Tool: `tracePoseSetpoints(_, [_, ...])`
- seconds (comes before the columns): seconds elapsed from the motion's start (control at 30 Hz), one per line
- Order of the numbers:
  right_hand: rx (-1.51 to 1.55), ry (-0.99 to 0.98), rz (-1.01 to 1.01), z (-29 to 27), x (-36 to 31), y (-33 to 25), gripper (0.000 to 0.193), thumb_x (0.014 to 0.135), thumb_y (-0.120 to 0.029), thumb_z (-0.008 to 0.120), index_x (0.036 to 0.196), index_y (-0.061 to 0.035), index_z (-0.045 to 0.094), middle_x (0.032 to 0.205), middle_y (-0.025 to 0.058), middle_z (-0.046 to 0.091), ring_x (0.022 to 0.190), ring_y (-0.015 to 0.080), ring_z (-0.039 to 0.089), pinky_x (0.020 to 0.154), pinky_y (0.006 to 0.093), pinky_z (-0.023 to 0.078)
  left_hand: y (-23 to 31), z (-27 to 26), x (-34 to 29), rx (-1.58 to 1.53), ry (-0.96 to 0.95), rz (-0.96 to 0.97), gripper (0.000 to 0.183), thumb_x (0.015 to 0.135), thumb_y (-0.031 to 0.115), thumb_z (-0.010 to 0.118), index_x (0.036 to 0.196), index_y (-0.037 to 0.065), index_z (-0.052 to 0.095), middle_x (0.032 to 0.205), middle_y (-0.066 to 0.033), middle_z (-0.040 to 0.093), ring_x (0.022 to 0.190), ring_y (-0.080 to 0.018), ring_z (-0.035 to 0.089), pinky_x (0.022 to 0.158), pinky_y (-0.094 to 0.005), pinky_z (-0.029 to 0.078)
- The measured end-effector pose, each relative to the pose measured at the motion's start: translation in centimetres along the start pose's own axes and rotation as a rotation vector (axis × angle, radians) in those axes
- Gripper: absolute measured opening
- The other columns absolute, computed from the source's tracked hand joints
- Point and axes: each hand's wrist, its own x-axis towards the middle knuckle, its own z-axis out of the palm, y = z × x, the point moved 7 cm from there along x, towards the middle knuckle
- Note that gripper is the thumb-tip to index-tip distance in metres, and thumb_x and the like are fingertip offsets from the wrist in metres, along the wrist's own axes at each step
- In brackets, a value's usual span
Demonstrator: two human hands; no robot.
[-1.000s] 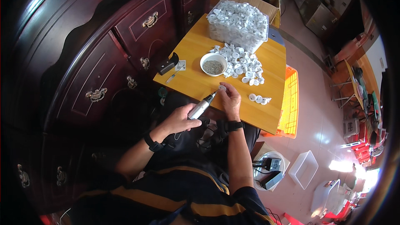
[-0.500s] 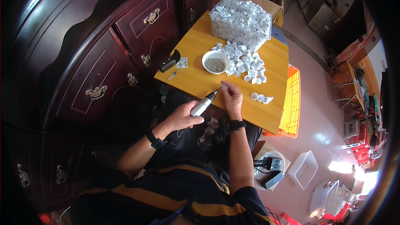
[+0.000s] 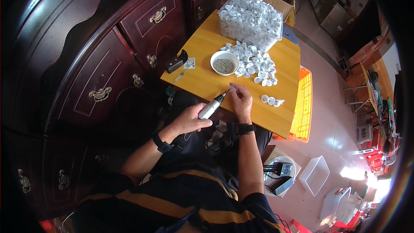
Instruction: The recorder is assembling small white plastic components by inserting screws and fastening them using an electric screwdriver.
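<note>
My left hand [image 3: 192, 118] is wrapped round a silver electric screwdriver [image 3: 208, 109], its black nose angled up to the right. The tool's tip meets a small white plastic part [image 3: 232, 89] pinched in my right hand [image 3: 241, 100]; the fingers cover most of that part. Beyond them stands a white bowl [image 3: 214, 66] of small metal screws [image 3: 224, 66]. A heap of round white plastic parts [image 3: 254, 65] spreads beside the bowl. To the right of my right hand, a few similar white parts [image 3: 271, 100] lie in a short row.
A clear bin [image 3: 272, 43] heaped with white parts stands at the table's [image 3: 198, 56] far end. A black holder [image 3: 174, 64] and a thin pen-like tool [image 3: 179, 77] lie at its left edge. Dark drawers [image 3: 151, 21] border the left; an orange crate [image 3: 304, 103] stands right.
Both hands keep the same hold, with the screwdriver tip still at the white part. The whole view has shifted very slightly.
</note>
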Motion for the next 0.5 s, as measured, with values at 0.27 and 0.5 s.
tracePoseSetpoints(0.27, [-0.014,-0.015,-0.026,-0.02,0.00,-0.34,0.025,0.082,-0.001,0.072,0.106,-0.0051,0.074,0.075,0.0000,0.052,0.065,0.0093,0.047,0.062,0.0243,0.043,-0.07,-0.05,0.02,-0.032,-0.020,-0.030,0.048,0.087,0.017,0.071,0.127,0.000,0.053,0.086,-0.0011,0.060,0.059,-0.0065,0.055,0.054,-0.0222,0.047])
tracePoseSetpoints(0.5, [0.000,-0.028,-0.014,-0.06,0.20,0.37,0.025,0.081,0.001,0.073,0.105,-0.0055,0.074,0.074,-0.0001,0.052,0.065,0.0095,0.047,0.062,0.0243,0.043,-0.11,0.26,0.32,-0.204,-0.075,-0.019,0.043,0.090,0.013,0.068,0.128,0.000,0.053,0.083,-0.0015,0.060,0.057,-0.0063,0.054,0.052,-0.0217,0.046])
